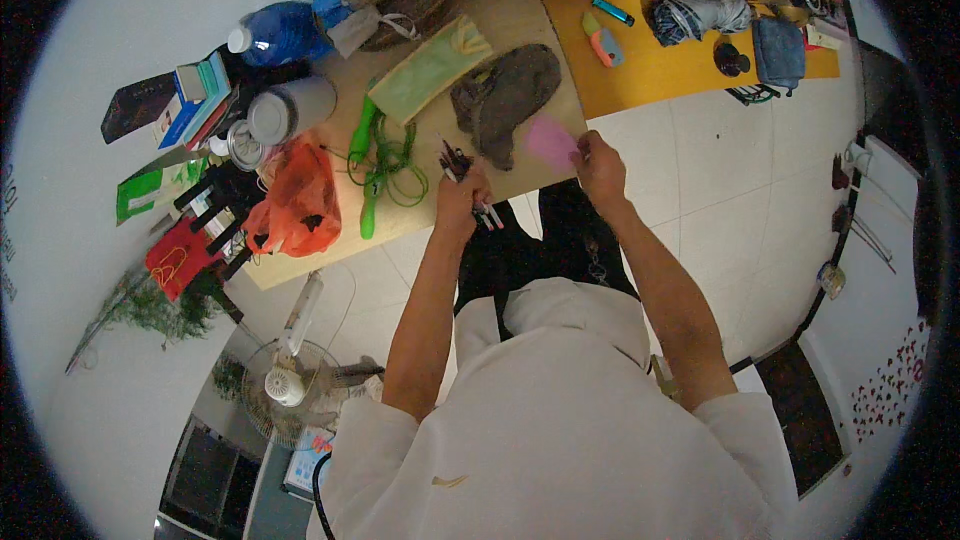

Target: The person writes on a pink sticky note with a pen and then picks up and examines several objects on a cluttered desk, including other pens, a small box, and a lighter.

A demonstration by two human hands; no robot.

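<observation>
In my left hand [463,199] is a bundle of pens [454,160], their tips sticking out above the fist and their ends below it. My right hand [602,171] pinches something pink and thin [551,142] at the table's front edge; its exact kind is unclear. Beyond the hands lies a crumpled dark grey cloth item [510,94], perhaps a cap. Behind that cloth rests a flat pale green pouch [431,67] with a yellowish border. A skipping rope [390,169] with bright green handles lies coiled to the left of my left hand.
At the left are a red plastic bag [300,202], a lidded jar [289,111] and a blue bottle [281,34]. A utility knife [602,41], a folded umbrella [697,17] and a denim pouch [778,51] lie on the yellow tabletop [622,86]. A fan [289,388] stands below left.
</observation>
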